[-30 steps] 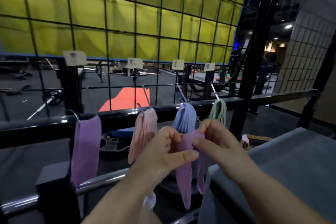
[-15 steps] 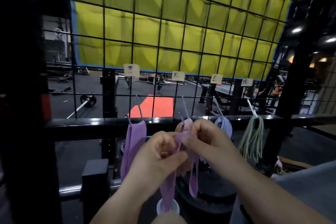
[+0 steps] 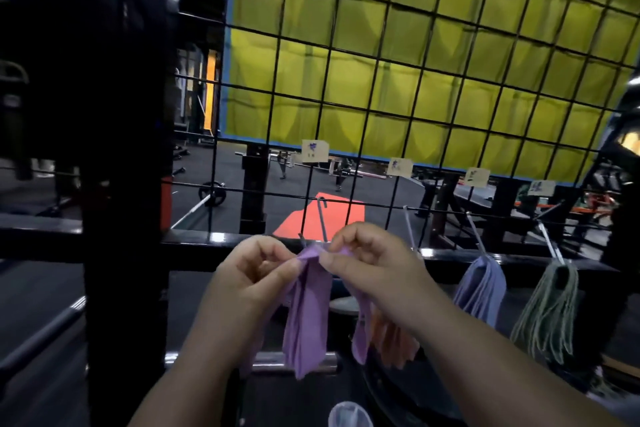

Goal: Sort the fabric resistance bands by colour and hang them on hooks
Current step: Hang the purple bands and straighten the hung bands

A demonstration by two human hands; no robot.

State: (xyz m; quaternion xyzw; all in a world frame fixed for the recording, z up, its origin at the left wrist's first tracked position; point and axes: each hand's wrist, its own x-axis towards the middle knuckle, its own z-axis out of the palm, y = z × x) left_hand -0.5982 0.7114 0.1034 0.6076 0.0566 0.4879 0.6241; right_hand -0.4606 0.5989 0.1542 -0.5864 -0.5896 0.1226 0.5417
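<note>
Our left grip (image 3: pixel 252 274) and right grip (image 3: pixel 370 260) each pinch the top fold of a purple fabric band (image 3: pixel 308 315) at the leftmost hook (image 3: pixel 322 218), apparently not yet hung, while pink bands (image 3: pixel 394 340), blue bands (image 3: pixel 481 291) and green bands (image 3: pixel 550 312) already hang sorted alongside.

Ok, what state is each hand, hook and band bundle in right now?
left hand: pinches purple band's top.
right hand: pinches the same band.
purple band: held at leftmost hook, hanging down; hooked or not, cannot tell.
pink bands: hanging, partly hidden.
blue bands: hung on a hook.
green bands: hung on a hook.
</note>
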